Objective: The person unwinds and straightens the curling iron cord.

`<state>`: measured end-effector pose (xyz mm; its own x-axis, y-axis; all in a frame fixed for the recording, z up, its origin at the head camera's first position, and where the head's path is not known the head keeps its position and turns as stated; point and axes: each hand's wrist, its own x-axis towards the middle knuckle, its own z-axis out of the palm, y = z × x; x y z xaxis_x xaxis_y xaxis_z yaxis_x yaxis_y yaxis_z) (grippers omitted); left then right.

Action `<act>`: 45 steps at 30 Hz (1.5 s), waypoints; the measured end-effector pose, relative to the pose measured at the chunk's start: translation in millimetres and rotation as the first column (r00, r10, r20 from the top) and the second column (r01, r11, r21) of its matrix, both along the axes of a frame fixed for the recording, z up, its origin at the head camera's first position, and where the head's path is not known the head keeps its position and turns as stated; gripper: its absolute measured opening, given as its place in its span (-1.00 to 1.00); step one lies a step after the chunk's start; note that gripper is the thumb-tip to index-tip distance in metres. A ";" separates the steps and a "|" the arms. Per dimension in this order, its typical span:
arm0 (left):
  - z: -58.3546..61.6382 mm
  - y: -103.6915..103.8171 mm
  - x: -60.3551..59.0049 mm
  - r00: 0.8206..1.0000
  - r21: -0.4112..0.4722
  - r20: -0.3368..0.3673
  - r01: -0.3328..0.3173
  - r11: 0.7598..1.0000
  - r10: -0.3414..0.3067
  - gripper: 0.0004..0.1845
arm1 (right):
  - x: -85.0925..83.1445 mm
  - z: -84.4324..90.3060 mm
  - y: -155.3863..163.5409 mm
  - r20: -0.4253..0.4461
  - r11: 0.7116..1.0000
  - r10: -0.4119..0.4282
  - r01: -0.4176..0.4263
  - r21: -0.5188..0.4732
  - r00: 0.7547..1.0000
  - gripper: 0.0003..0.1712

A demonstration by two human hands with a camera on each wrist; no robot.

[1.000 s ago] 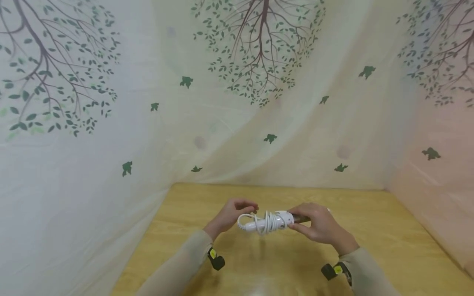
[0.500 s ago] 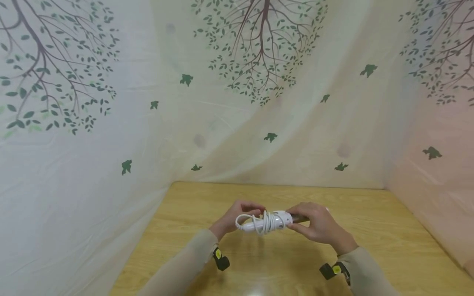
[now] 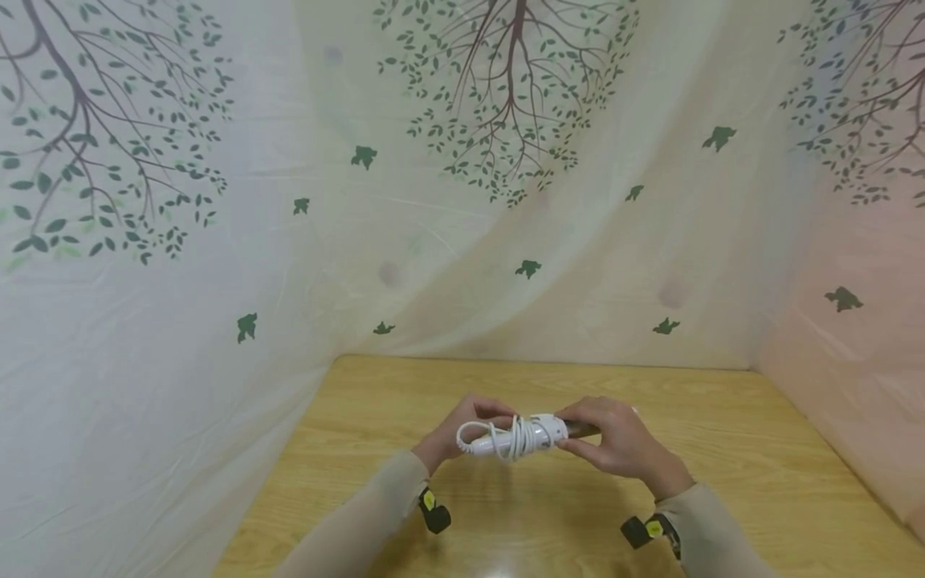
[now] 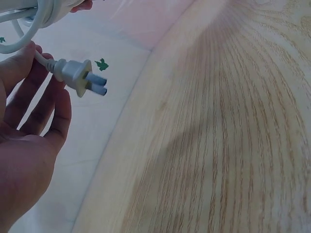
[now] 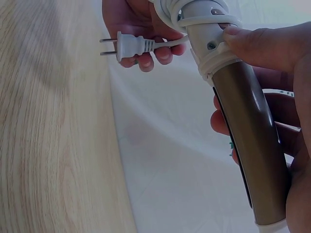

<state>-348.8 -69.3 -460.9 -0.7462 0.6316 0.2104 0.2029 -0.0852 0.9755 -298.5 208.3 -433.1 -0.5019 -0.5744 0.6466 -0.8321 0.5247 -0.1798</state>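
Observation:
A curling iron (image 3: 552,430) with a white handle and a brown metal barrel (image 5: 250,141) is held up above the table, lying nearly level. Its white cord (image 3: 516,440) is wound in several turns around the handle and makes a loop at the left end. My right hand (image 3: 623,443) grips the barrel, with the thumb on the white collar beside it. My left hand (image 3: 450,432), partly behind the handle, pinches the cord just behind the two-pin plug (image 4: 73,75) between thumb and fingers. The plug's bare prongs (image 4: 96,83) point away from the fingers.
Below the hands spreads a wood-grain table (image 3: 535,522). Pale plastic sheeting (image 3: 448,265) printed with trees and green birds hangs behind and at both sides. A small black camera (image 3: 436,518) sits on the left wrist, another camera (image 3: 636,531) on the right.
My left hand has moved right, in behind the wound handle, and its fingertips have come close to the coils. The curling iron and right hand have shifted very slightly left.

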 end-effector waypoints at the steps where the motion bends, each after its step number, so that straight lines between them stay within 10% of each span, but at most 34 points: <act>1: -2.5 0.7 -1.2 1.000 -0.006 0.001 -0.015 1.000 0.015 -0.65 | 0.4 -0.2 0.0 -0.004 1.000 -0.002 0.002 0.001 1.000 -0.62; 8: -15.4 0.6 -12.4 0.994 -0.024 -0.032 -0.110 0.994 0.109 -0.74 | 2.5 -1.8 0.1 0.002 1.000 -0.001 0.001 -0.007 1.000 -0.62; 45: 17.7 -40.9 0.8 0.976 -0.065 -0.219 -0.023 0.998 0.008 -0.78 | 5.3 -24.6 24.0 0.141 0.983 -0.179 0.172 0.059 0.974 -0.70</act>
